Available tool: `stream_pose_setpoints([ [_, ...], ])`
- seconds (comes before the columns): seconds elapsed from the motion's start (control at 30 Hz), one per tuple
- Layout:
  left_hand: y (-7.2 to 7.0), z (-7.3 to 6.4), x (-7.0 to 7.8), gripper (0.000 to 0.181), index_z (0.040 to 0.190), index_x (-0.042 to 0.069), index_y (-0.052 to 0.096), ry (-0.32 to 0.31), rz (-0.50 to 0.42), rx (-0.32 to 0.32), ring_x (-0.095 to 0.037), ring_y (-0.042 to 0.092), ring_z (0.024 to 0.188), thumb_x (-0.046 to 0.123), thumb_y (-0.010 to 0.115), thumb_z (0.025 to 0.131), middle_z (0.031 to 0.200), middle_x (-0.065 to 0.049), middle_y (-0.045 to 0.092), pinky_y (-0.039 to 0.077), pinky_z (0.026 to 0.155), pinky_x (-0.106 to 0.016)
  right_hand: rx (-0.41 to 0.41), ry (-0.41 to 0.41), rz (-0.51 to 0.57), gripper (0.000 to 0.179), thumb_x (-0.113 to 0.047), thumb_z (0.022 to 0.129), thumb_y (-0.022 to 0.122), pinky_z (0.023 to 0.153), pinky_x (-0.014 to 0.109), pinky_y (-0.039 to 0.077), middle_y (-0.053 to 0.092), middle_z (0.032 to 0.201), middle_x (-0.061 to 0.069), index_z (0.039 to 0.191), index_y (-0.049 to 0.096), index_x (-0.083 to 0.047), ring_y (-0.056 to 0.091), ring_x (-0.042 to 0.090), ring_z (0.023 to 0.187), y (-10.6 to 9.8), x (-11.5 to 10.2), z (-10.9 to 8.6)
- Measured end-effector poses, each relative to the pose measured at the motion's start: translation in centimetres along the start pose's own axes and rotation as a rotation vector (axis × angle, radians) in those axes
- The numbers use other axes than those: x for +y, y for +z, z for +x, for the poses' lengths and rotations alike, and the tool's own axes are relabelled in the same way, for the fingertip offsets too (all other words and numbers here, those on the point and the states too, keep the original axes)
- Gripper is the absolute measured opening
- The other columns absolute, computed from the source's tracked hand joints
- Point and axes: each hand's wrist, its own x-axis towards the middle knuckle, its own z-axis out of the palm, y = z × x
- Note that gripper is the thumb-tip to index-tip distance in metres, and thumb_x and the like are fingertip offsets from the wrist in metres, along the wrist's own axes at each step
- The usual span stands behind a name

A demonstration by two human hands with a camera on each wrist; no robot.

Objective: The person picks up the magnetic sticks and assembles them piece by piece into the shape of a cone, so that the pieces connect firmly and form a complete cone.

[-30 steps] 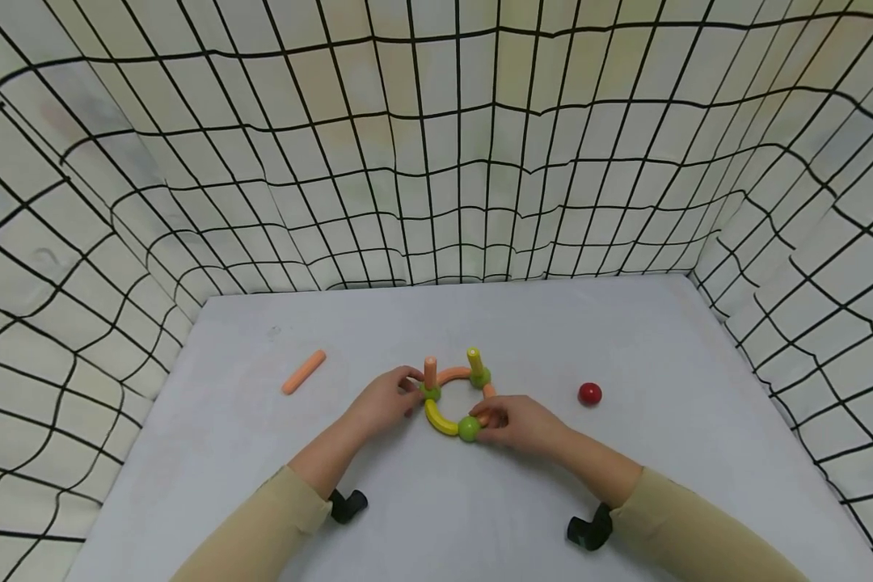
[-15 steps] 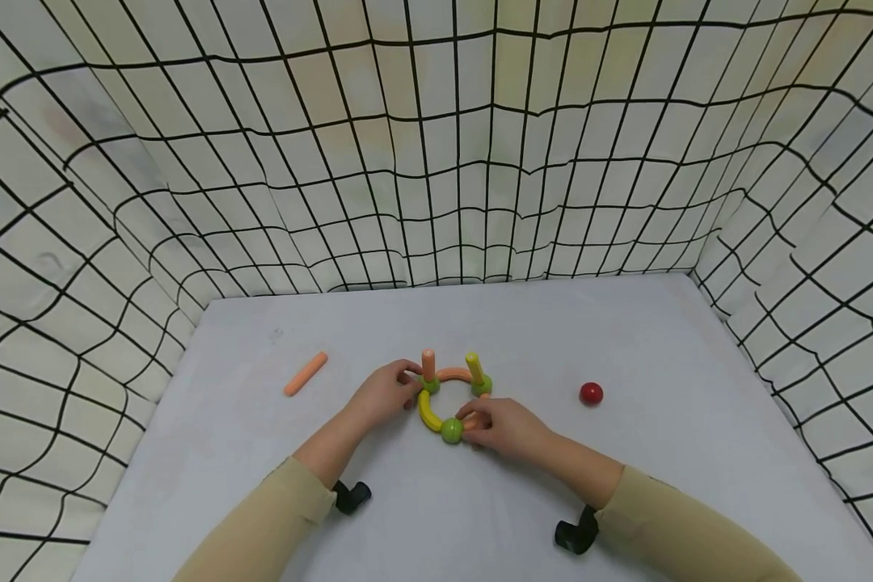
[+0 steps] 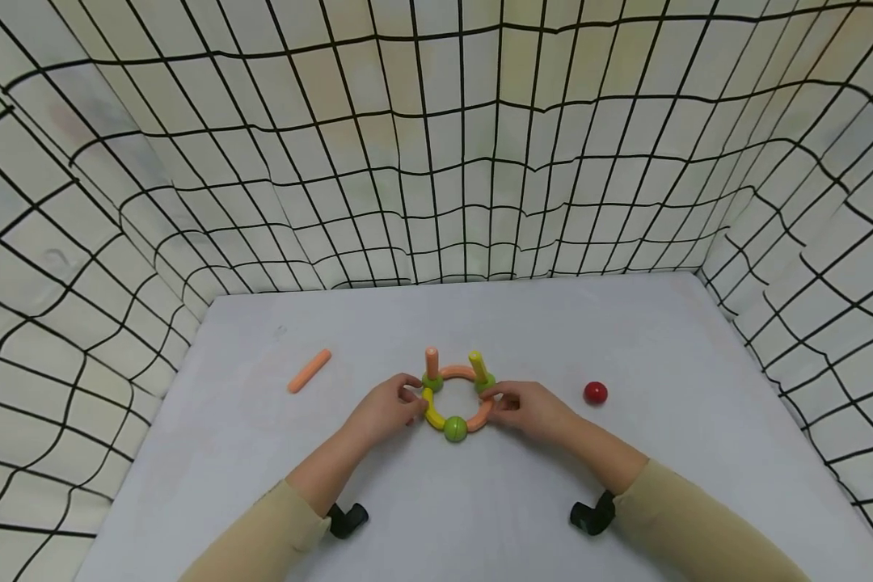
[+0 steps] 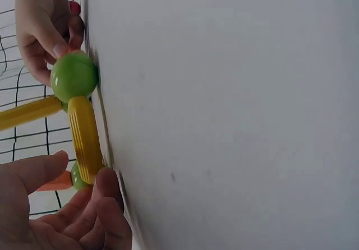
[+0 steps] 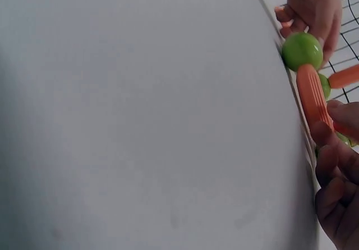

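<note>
A ring of curved toy sticks joined by green balls lies on the table. Its front green ball (image 3: 455, 429) links a yellow curved stick (image 3: 435, 416) to an orange curved stick (image 3: 479, 417). An upright orange stick (image 3: 432, 364) and a leaning yellow stick (image 3: 478, 368) rise from the two rear balls. My left hand (image 3: 385, 412) rests its fingers against the ring's left side; in the left wrist view its thumb stands apart from the yellow curved stick. On the right side, my right hand (image 3: 534, 411) pinches the orange curved stick (image 5: 312, 96) between thumb and fingers.
A loose orange stick (image 3: 309, 371) lies on the table to the left. To the right sits a red ball (image 3: 596, 394). Black netting (image 3: 436, 162) over pale walls surrounds the back and sides of the white table (image 3: 436, 517).
The ring has shifted and turned slightly. My right hand has moved from beside the front green ball back along the orange curved stick. My left hand has slid slightly toward the front.
</note>
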Motion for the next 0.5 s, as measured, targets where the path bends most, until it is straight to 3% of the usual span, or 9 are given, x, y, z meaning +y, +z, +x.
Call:
stream_pose_setpoints([
  [0.2,0.9,-0.7,0.1,0.043,0.129,0.012,0.057,0.028,0.02,0.008,-0.013,0.059,0.073,0.027,0.071,0.092,0.101,0.0,0.063,0.046,0.068,-0.031,-0.015,-0.004,0.002,0.027,-0.022,0.093,0.071,0.071,0.03,0.047,0.063,0.083,-0.009,0.119,0.069,-0.026,0.057,0.013,0.078,-0.4,0.6,0.1],
  [0.5,1.2,-0.1,0.0,0.045,0.13,0.013,0.057,0.051,0.046,0.022,-0.014,0.059,0.074,0.025,0.073,0.09,0.103,0.0,0.064,0.048,0.069,-0.031,-0.028,-0.021,-0.004,0.023,-0.02,0.092,0.072,0.07,0.029,0.048,0.062,0.084,-0.009,0.114,0.068,-0.024,0.056,0.013,0.079,-0.2,0.6,0.1],
])
